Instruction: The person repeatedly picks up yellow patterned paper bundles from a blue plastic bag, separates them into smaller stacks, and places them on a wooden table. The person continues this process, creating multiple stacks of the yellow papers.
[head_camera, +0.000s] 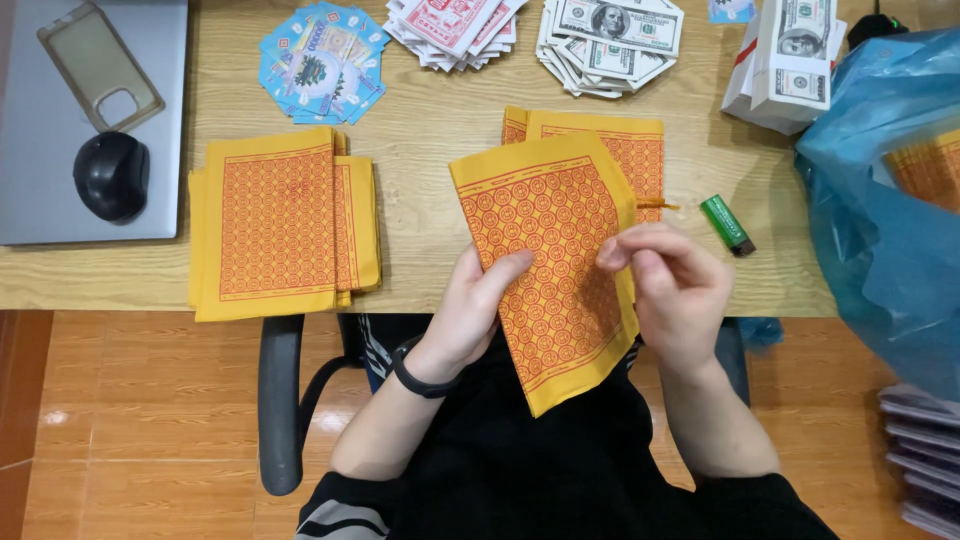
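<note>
Yellow-and-orange patterned paper sheets (545, 265) held over the near edge of the wooden counter (430, 140).
A folded pile (280, 225) lies at left; the left hand (475, 305) grips the sheets' left edge, the right hand (670, 285) pinches their right edge; a green lighter (727, 224) lies beyond.

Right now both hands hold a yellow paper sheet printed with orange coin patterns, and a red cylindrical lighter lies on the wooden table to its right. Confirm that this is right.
Not quite: the cylindrical lighter is green, not red, as the head view shows. The rest stands: the left hand and right hand hold the yellow paper sheet printed with orange coin patterns, and the lighter lies on the wooden table to its right.
</note>
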